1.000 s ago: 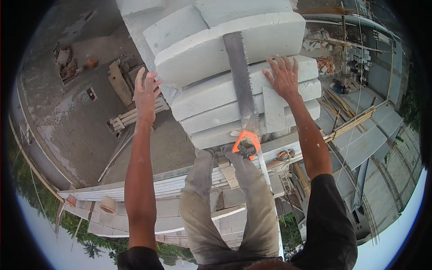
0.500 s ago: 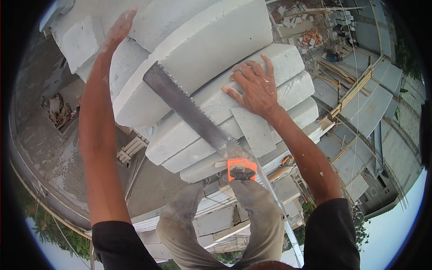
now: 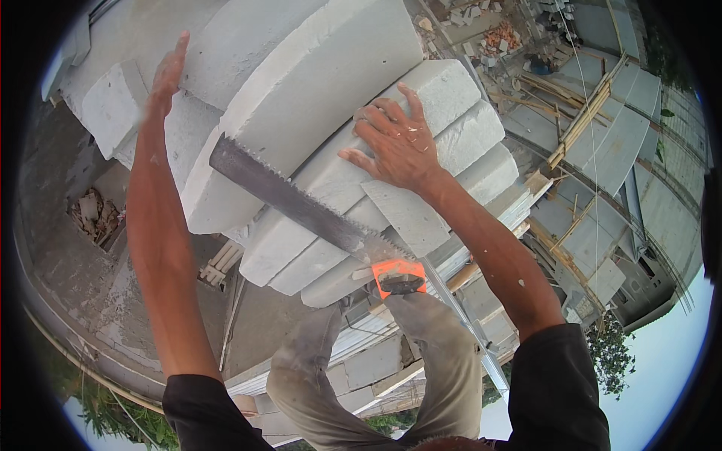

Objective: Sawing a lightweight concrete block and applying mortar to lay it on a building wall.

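My right hand (image 3: pixel 398 144) lies flat with spread fingers on the upper face of a pale grey lightweight block (image 3: pixel 444 90) in a stack. My left hand (image 3: pixel 169 71) is stretched out with straight fingers, seen nearly edge-on, beside a large block slab (image 3: pixel 241 45) at the far left. It holds nothing. A hand saw (image 3: pixel 289 197) with a worn, toothed blade lies slantwise across the blocks, its orange and black handle (image 3: pixel 398 277) toward me. Neither hand touches it. A flat offcut of block (image 3: pixel 410 214) lies between the saw and my right forearm.
A long metal straight bar (image 3: pixel 466 323) runs down beside my right leg. Grey concrete floor (image 3: pixel 271 331) lies to the left, with a rubble-filled opening (image 3: pixel 96 216). Bamboo poles (image 3: pixel 590 113), roof sheets and broken bricks (image 3: pixel 500 37) are lower down on the right.
The whole view has shifted, so the blocks and saw blade sit farther left in it. Both hands keep about the same places against the blocks.
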Tool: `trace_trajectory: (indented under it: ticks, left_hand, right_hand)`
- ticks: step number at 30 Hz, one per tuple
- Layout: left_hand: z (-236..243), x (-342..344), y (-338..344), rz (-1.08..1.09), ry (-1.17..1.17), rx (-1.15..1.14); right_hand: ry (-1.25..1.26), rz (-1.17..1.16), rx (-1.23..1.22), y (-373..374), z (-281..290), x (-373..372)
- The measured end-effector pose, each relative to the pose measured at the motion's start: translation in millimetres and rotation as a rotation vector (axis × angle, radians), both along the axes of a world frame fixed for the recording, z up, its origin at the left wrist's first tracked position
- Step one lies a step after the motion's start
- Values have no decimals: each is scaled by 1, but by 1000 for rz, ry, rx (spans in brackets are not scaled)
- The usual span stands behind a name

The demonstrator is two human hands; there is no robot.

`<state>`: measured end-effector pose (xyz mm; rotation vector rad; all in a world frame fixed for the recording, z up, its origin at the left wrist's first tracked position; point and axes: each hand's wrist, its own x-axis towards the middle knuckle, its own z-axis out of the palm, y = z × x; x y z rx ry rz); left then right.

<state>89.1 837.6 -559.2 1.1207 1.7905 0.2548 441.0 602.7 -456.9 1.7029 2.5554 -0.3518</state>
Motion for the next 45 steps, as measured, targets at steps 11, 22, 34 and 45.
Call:
trace_trajectory:
  ticks: [11, 22, 34, 45]
  left_hand:
    - [56, 23, 13, -394, 92, 98]
    - [61, 28, 12, -457, 197, -4]
    - [80, 58, -2, -765, 428, -36]
    - [128, 70, -20, -665, 270, 197]
  right_hand:
    - [-2, 23, 19, 1, 2, -4]
    - [-5, 17, 18, 1, 3, -4]
    - [24, 3, 76, 0, 0, 2]
    - [-40, 22, 33, -4, 5, -1]
